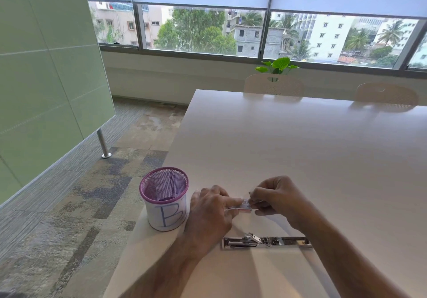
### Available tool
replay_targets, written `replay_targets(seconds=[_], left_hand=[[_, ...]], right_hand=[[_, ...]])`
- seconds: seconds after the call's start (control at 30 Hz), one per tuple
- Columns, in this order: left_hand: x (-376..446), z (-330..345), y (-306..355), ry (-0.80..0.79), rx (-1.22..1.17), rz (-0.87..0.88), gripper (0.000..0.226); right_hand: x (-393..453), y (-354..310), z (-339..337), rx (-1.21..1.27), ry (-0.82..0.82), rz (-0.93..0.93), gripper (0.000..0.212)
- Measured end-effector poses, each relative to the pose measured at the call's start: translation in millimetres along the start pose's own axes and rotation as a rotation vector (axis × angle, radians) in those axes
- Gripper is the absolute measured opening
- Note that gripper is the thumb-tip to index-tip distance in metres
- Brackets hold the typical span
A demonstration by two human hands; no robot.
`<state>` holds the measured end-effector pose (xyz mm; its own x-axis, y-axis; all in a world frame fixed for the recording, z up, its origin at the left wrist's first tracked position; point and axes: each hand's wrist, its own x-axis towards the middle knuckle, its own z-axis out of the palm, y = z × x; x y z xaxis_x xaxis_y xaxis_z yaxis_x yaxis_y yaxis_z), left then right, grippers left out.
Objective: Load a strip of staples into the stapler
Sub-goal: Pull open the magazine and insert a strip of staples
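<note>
The stapler (265,242) lies flat on the white table (300,147), folded fully open so its metal channel faces up, just in front of my hands. My left hand (212,214) holds a small staple box (243,206) against the table, index finger along its top. My right hand (277,198) pinches the box's right end with thumb and fingertips. A small sliver of metal shows at its fingertips; I cannot tell whether it is a staple strip.
A purple mesh pen cup (164,198) wrapped in white paper marked "B" stands close to my left hand, near the table's left edge. Two pale chairs (273,85) sit at the far side. A green partition (46,66) stands on the floor to the left.
</note>
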<state>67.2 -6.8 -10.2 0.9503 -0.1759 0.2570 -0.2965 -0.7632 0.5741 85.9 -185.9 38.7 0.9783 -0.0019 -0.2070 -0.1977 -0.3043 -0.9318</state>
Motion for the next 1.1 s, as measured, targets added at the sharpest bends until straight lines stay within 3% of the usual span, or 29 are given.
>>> replay_targets(seconds=[0.37,0.53,0.67,1.1], left_hand=[[-1,0,0,0.027,-0.032,0.007,0.042],[-2,-6,10,0.224,-0.211,0.23,0.052],[-13,-9,27,0.367,-0.326,0.385,0.046],[-18,-14,29,0.465,-0.322,0.389,0.021]], right_hand=[[-8,-3,-12,-0.056,0.11,-0.134,0.012],[-28,-5,-15,0.096,-0.027,-0.165,0.01],[-45,-6,-13,0.209,-0.173,-0.163,0.008],[-55,-9,-8,0.297,-0.308,-0.178,0.008]])
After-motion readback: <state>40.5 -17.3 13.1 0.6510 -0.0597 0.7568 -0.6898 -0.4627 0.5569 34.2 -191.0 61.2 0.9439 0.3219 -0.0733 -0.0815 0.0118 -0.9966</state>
